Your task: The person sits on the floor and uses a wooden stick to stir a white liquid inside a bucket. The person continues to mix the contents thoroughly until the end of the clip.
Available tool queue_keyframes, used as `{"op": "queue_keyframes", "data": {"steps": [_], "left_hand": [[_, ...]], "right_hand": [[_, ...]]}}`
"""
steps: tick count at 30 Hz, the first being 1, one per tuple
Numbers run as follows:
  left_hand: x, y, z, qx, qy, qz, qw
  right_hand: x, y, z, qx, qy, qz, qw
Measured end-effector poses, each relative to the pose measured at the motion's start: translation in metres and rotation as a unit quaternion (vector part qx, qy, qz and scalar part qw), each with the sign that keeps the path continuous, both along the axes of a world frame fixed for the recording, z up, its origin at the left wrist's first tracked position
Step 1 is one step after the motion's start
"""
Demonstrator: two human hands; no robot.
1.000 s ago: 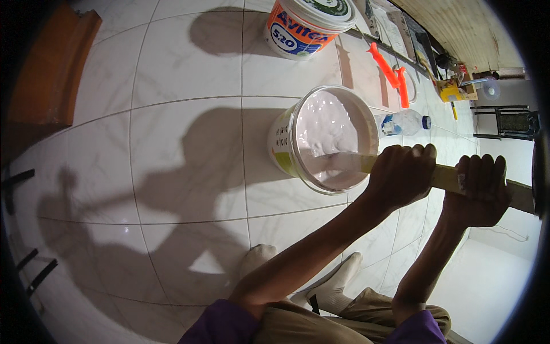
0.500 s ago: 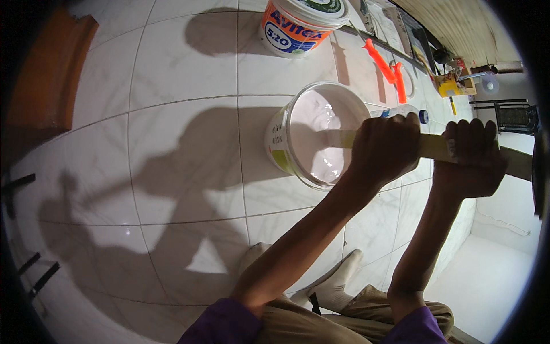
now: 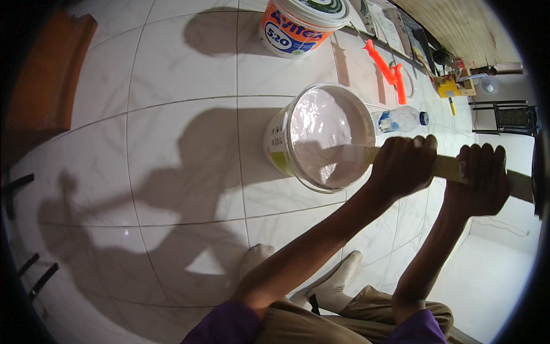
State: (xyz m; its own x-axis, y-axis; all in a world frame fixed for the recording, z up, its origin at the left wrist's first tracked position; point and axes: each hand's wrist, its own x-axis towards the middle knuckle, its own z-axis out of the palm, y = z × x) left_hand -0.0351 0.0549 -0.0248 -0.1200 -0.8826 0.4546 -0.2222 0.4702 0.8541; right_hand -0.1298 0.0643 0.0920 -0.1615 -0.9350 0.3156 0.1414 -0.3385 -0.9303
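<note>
white marbled tile floor all round; brown wooden furniture far left, well apart from the grip. lidded paint tub, orange-and-blue label, up-left of the grip, apart. open white bucket just left of the left hand, holding pale pinkish paint-like mix: probably heavy, thick, draggy. flat yellowish batten, low end in the mix, runs up through both fists; looks stiff, fairly light, wet end likely slippery, so best held on the dry upper length. orange tool handles beyond the left hand, apart. clear plastic bottle just past left knuckles, near bucket rim, tightens room that side. left hand wrapped round the batten, nearer the bucket; right hand same, farther up. dark chair beyond the right hand.
</note>
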Motion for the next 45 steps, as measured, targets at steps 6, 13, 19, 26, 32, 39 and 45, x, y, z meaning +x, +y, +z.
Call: {"op": "queue_keyframes", "data": {"steps": [6,13,19,26,32,39,45], "left_hand": [[0.006,-0.021,-0.001,0.008,-0.050,0.011,0.999],[0.040,-0.002,-0.001,0.053,-0.096,-0.003,0.994],[0.030,0.023,0.009,0.029,-0.040,0.005,0.999],[0.009,0.014,0.009,0.009,0.014,0.001,1.000],[0.014,-0.028,0.000,-0.014,0.014,0.029,0.999],[0.067,-0.056,0.005,-0.076,-0.019,0.055,0.995],[0.103,-0.011,0.021,0.033,0.030,0.049,0.998]], "right_hand": [[0.003,-0.026,-0.007,-0.015,-0.072,0.052,0.996],[0.022,-0.006,-0.022,-0.017,-0.111,0.108,0.988],[0.013,0.018,-0.002,-0.021,-0.069,0.138,0.988],[0.007,0.014,0.008,-0.032,-0.012,0.143,0.989],[0.039,-0.023,0.002,-0.003,-0.023,-0.116,0.993],[0.059,-0.068,-0.002,-0.079,-0.080,0.304,0.946],[0.092,-0.036,0.008,-0.001,-0.069,0.339,0.938]]}}
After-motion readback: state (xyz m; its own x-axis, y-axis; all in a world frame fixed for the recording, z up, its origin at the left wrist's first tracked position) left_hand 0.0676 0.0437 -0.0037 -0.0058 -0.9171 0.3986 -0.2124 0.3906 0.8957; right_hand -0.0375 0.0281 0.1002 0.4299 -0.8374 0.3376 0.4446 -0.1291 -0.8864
